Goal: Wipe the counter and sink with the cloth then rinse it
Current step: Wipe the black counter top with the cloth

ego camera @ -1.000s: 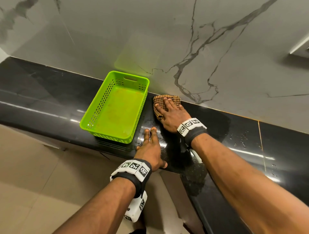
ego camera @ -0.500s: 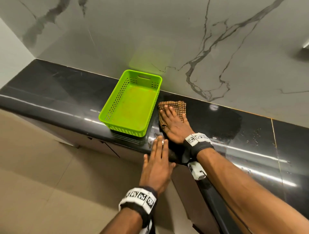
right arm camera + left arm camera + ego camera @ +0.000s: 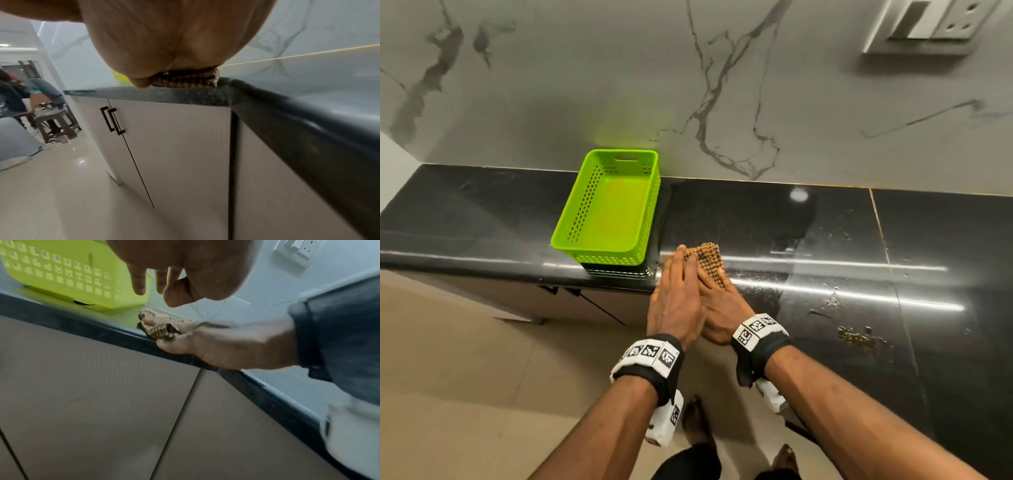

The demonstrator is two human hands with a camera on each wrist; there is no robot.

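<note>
A brown checked cloth [image 3: 707, 259] lies at the front edge of the black counter [image 3: 825, 240], just right of the green basket. My right hand [image 3: 717, 294] presses flat on it with straight fingers. From the left wrist view the cloth [image 3: 160, 329] bunches up at the counter lip beside that hand's thumb. From the right wrist view the cloth [image 3: 189, 79] sits under my palm at the edge. My left hand [image 3: 677, 291] is held open, fingers straight, against the right hand's left side at the counter edge, holding nothing. No sink is in view.
An empty green plastic basket [image 3: 609, 209] stands on the counter left of the cloth. Crumbs [image 3: 859, 337] and wet streaks lie to the right. A wall socket [image 3: 928, 24] is at the upper right. Cupboard doors [image 3: 164, 146] are below the counter; people and a stool [image 3: 55, 123] are far left.
My right hand has dragged the cloth from the back of the counter to its front edge. My left hand left the counter top and now sits beside the right hand at the edge.
</note>
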